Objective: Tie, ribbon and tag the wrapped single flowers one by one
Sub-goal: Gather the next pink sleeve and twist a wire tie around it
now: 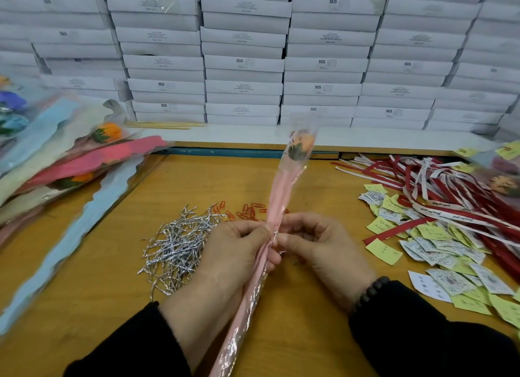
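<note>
Both hands pinch a silver wire twist tie (pixel 275 234) at the gathered neck of a pink cellophane-wrapped single flower (pixel 284 191), left hand (pixel 239 250) gripping the sleeve, right hand (pixel 315 244) alongside; its long axis runs up and away between their fingertips.

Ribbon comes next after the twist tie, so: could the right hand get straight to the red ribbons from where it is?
Probably yes. The red ribbons lie on the right hand's own side with only flat paper tags between, but it is pinching the twist tie on the wrapped flower, so must let go first.
</note>
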{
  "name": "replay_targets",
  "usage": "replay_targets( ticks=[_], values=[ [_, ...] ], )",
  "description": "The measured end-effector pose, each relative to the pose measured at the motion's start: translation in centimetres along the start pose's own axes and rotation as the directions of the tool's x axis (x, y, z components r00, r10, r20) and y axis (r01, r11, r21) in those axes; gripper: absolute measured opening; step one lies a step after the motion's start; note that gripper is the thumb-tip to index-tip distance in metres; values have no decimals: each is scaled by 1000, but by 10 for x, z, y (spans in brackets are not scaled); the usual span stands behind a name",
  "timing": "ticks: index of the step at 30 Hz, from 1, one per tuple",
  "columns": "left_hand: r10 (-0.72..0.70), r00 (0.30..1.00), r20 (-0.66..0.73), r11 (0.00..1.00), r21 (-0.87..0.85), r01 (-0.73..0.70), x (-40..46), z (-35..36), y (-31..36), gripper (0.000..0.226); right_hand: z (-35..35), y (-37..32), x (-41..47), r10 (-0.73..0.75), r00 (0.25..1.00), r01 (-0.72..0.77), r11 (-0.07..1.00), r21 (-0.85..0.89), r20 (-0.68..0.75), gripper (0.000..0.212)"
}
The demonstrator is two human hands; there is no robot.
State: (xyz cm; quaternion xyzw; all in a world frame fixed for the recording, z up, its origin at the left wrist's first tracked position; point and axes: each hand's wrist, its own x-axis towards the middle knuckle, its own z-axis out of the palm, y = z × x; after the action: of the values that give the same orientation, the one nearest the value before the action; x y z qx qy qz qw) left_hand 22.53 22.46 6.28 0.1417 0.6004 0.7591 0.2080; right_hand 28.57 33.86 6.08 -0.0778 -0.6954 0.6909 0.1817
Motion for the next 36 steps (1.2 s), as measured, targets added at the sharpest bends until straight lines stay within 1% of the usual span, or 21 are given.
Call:
replay_targets(
  ticks=[2,5,7,10,14,16,19,20,21,23,25,30,34,36],
  values=[
    [-5,1000,11,1000,-8,6,0,1,0,21,0,0,1,21,1000,-20,999,49,-7,13],
    [-4,999,31,1000,-21,4,-2,2,1,22,1,1,1,24,1000,-23,999,50,-18,8],
    [10,1000,29,1000,-16,-9,-2,3,1,22,2,1,1,17,1000,-16,999,41,-17,8],
    [27,999,30,1000,-14,-26,-2,4,2,17,2,2,1,13,1000,-12,997,75,-14,7],
    [37,997,67,999,0,-38,-3,4,3,13,2,0,2,22,1000,-20,993,113,-17,15],
    [50,995,83,999,15,-51,-5,4,3,11,3,0,3,65,998,-59,980,190,-22,20],
    [42,995,90,999,28,-44,-5,4,4,11,1,0,5,179,984,-172,916,362,13,24],
    [32,995,93,999,33,-35,-4,3,4,13,0,-1,4,184,983,-181,918,354,25,22],
    [23,995,93,999,39,-27,-4,3,4,16,-1,0,4,159,987,-158,944,289,23,19],
    [15,997,82,999,34,-18,-3,2,5,18,0,-1,2,71,997,-72,990,124,12,11],
    [15,997,70,1000,19,-16,-2,0,6,18,0,-1,0,17,1000,-18,998,56,10,7],
    [28,998,62,999,-22,-27,0,0,2,14,0,1,0,10,1000,-10,997,76,-1,8],
    [16,996,86,998,-55,-12,0,-1,1,16,2,4,1,55,998,-51,987,155,-22,11],
    [10,996,88,998,-62,-5,0,-1,1,14,2,5,1,69,997,-64,984,165,-19,11]
  ],
)
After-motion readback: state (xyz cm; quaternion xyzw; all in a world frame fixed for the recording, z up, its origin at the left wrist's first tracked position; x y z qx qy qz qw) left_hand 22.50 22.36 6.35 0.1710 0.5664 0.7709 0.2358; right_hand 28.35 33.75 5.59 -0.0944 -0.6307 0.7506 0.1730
